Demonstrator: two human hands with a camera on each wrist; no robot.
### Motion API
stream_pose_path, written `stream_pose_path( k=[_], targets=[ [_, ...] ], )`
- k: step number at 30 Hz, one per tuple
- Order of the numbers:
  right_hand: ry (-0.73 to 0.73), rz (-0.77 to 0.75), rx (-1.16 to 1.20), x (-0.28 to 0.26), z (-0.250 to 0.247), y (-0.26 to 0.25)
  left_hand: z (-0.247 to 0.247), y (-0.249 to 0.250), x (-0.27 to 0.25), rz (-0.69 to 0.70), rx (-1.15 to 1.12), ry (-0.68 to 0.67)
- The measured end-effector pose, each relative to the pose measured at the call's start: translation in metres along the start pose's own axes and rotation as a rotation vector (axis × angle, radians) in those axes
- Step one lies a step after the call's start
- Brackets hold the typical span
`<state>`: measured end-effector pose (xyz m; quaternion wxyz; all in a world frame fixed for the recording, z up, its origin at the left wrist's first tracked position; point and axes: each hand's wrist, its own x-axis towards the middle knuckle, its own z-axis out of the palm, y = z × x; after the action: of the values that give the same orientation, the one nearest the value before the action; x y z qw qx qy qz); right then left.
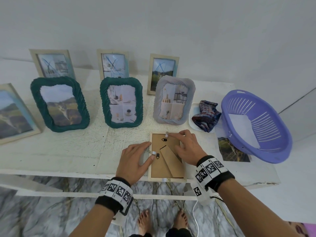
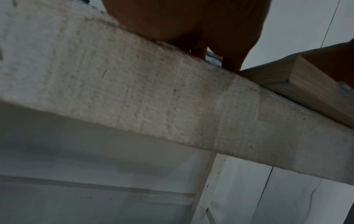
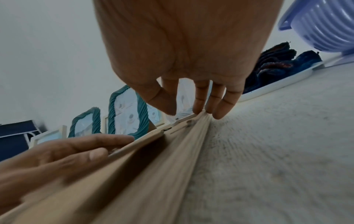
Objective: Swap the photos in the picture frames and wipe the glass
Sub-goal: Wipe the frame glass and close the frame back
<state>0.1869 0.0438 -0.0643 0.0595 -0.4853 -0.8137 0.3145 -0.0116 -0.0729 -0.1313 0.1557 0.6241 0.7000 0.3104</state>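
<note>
1. Two bare hands work on a pale wooden frame (image 1: 167,155) lying face down at the near edge of a white table (image 1: 68,151), its brown backing board and folded stand facing up.
2. Left hand (image 1: 135,161) lies flat beside the frame's left edge, fingers straight, thumb resting on the backing near a black hanger clip (image 1: 157,156); it grasps nothing.
3. Right hand (image 1: 186,147) reaches across the frame, its fingertips (image 1: 168,135) bent down onto the top rail by a small metal tab; whether they pinch the tab cannot be told.
4. Seven other frames stand behind, three of them with rope-patterned borders.
5. Right of the frame, a checked cloth (image 1: 206,118) sits on a white tray (image 1: 193,124), beside a purple basket (image 1: 256,125) and a loose landscape photo (image 1: 232,151).
</note>
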Motion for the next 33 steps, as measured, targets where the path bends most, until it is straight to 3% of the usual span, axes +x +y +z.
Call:
stream_pose_path(
  k=[3,10,20,33],
  targets=[
    [0.03,0.007,0.056,-0.017,0.004,-0.004,0.0,0.0,0.001,-0.011,0.014,-0.006],
    [-0.143,-0.021,-0.016,-0.053,0.027,-0.004,0.0,0.001,0.0,-0.002,0.005,0.005],
    [-0.141,-0.049,-0.113,-0.049,0.042,0.008,-0.001,0.002,0.001,-0.002,-0.008,-0.001],
    [-0.065,-0.045,0.008,-0.051,0.04,0.006,-0.003,0.005,-0.001,-0.018,0.008,-0.031]
  ],
)
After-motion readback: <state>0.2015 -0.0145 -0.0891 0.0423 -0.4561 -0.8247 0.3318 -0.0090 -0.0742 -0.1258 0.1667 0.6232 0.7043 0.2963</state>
